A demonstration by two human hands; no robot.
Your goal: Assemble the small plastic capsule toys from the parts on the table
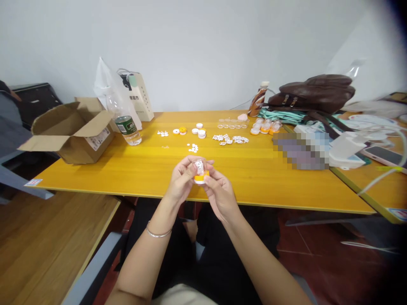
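My left hand (183, 178) and my right hand (221, 190) both grip a small round orange-and-white case with a clear top (201, 178), just above the table's front edge. A whitish part shows through its clear top; fingers cover its sides. Beyond the hands lie small white discs (193, 148). Farther back are small white pegged pieces (163, 134), orange-and-white round parts (182, 131) and stacked white round parts (201, 134). White openwork pieces (224, 139) lie to the right, behind them rows of clear round covers (232, 123). Several similar clear-topped cases (265, 127) are grouped farther right.
An open cardboard box (79, 146) and a large water bottle (129, 129) stand at the left, with a paper bag (141, 98) behind. At the right are a drink bottle (258, 101), a brown leather bag (313, 93), green cloth (280, 115) and a phone (386, 156).
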